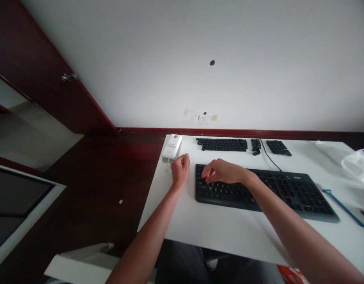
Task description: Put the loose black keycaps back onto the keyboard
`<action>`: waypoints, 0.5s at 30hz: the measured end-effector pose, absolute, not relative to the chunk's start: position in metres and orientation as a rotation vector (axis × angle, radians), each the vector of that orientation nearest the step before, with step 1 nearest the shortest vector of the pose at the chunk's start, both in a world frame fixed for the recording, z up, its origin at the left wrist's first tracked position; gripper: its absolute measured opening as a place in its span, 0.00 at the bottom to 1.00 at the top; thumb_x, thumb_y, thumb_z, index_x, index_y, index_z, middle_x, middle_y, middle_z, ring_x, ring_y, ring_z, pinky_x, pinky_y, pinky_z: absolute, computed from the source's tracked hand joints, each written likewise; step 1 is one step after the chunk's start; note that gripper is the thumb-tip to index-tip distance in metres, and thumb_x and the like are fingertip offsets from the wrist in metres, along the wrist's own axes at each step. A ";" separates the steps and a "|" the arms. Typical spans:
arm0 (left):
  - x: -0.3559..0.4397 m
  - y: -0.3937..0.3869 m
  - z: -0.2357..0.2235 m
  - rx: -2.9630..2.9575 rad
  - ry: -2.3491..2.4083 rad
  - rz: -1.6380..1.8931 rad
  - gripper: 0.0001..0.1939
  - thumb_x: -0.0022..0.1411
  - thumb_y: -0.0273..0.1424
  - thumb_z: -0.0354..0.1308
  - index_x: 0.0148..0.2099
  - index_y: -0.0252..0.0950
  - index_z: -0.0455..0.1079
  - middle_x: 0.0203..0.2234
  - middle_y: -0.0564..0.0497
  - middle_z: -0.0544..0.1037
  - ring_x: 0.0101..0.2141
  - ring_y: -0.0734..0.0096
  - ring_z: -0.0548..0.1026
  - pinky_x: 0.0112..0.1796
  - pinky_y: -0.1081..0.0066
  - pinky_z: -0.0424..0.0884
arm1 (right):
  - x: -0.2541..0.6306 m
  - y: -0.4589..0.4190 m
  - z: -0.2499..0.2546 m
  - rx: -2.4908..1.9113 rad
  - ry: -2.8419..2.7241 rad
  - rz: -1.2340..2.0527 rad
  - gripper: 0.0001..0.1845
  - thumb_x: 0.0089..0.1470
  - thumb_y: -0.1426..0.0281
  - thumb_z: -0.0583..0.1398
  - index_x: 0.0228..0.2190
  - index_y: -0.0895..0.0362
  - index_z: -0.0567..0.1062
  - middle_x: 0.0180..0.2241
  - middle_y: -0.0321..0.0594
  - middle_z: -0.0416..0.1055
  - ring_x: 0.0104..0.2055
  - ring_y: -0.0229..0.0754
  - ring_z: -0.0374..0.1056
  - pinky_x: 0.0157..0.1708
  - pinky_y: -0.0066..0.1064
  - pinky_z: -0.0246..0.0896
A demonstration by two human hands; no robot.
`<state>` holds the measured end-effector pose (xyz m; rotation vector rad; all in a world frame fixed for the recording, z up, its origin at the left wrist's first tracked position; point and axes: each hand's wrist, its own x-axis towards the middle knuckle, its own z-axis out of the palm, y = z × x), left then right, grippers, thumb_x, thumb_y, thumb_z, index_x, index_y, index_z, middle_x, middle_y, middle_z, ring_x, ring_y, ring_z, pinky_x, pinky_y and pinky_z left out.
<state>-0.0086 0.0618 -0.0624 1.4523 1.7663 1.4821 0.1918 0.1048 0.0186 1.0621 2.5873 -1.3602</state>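
Observation:
My left hand [181, 169] is closed in a loose fist above the white desk, just left of the keyboard; whatever it may hold is hidden. Over the left end of the black keyboard [276, 185] is my right hand [222, 171], its fingers curled and pinched together near the keys. Nothing between those fingertips can be made out. Rows of loose black keycaps [223, 144] lie behind the keyboard. A smaller group of keycaps [256, 146] and a number-pad block of keycaps [277, 148] sit to their right.
A white power bank [172, 146] with a short cable lies at the desk's [167, 201] back left corner. Right of the keyboard is a thin blue stick-like tool [343, 207], with a white plastic bag [353, 163] behind it. The keyboard cable [269, 156] runs between the keycap groups.

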 end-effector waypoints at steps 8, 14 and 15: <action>-0.008 0.063 -0.063 1.450 1.757 1.478 0.27 0.74 0.46 0.49 0.24 0.38 0.61 0.18 0.55 0.65 0.23 0.73 0.63 0.29 0.70 0.57 | 0.171 0.112 0.032 0.876 2.543 -1.140 0.16 0.52 0.72 0.65 0.43 0.58 0.85 0.38 0.41 0.84 0.40 0.46 0.79 0.37 0.28 0.67; -0.006 0.062 -0.061 1.459 1.759 1.452 0.27 0.73 0.45 0.50 0.23 0.37 0.60 0.17 0.55 0.64 0.23 0.74 0.62 0.29 0.70 0.57 | 0.165 0.105 0.038 0.879 2.583 -1.003 0.16 0.49 0.77 0.63 0.40 0.57 0.85 0.36 0.37 0.83 0.37 0.42 0.78 0.35 0.26 0.65; -0.006 0.061 -0.061 1.456 1.761 1.453 0.26 0.73 0.45 0.50 0.23 0.37 0.60 0.17 0.55 0.64 0.23 0.74 0.62 0.29 0.70 0.56 | 0.164 0.104 0.040 0.889 2.584 -0.981 0.16 0.49 0.77 0.62 0.40 0.57 0.84 0.36 0.37 0.83 0.37 0.42 0.78 0.35 0.26 0.65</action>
